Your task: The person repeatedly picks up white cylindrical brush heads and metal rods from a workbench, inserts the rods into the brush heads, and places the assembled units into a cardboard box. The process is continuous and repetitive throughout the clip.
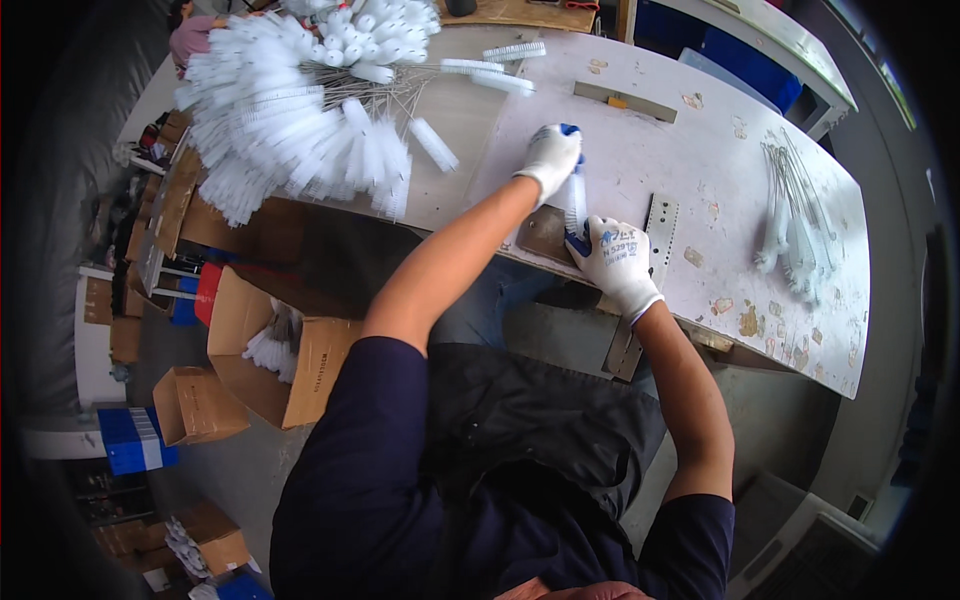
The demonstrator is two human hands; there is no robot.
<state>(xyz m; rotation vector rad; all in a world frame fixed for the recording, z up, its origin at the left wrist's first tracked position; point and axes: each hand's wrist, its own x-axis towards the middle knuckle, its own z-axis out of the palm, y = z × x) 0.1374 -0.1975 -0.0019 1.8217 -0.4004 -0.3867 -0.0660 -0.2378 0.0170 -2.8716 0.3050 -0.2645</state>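
A white-bristled tube brush stretches between my two gloved hands near the table's front edge. My left hand, in a white glove with blue fingertips, is closed at the brush's far end. At the near end, my right hand has its fingers closed around the brush, which hides their exact grip. Under the brush lies a flat metal plate. Just right of my right hand, a perforated metal bar is fixed to the white table.
A large heap of white brushes covers the table's left side. Several wire-handled brushes lie at the right. A metal strip sits toward the back. Cardboard boxes stand on the floor at left; another person is at far left.
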